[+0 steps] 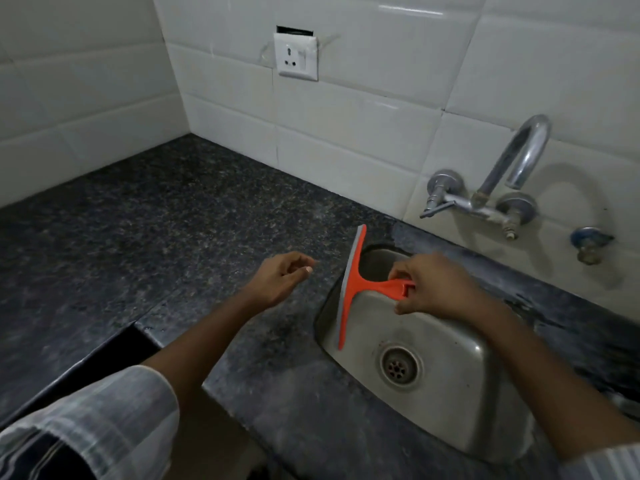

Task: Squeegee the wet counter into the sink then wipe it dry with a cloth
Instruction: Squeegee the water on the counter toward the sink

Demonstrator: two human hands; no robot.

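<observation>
Squeegeeing step, one stroke at the sink: head view, item by item. Sink (460, 393): steel basin set into the dark speckled counter (173, 220), drain hole near its middle, taken here as the landmark. Squeegee (349, 289): orange, T-shaped, grey blade running along the sink's left rim, the blade's near end dipping over the basin wall and its far end reaching just past the sink's back corner; the handle points right, across the basin. Right hand (440, 285): above the sink's back half, fingers and thumb pinched round the end of the handle. Left hand (280, 277): hovering over the counter just left of the sink, loosely curled, holding nothing, not touching the squeegee. Tap (512, 178): on the tiled wall behind the sink, spout arching forward. Socket (296, 57): on the wall, well up and left of the sink. Cloth: none in sight. Judgement: the squeegee stage is in hand and drying is not begun; whether water remains left of the sink cannot be told, though the strip behind and right of it shows wet patches. Next move likely calls for lifting the blade, setting it flat on wet stone and drawing it to the rim. Open room: counter left of the sink bare to the wall corner; a dark step edge lies at front left.
</observation>
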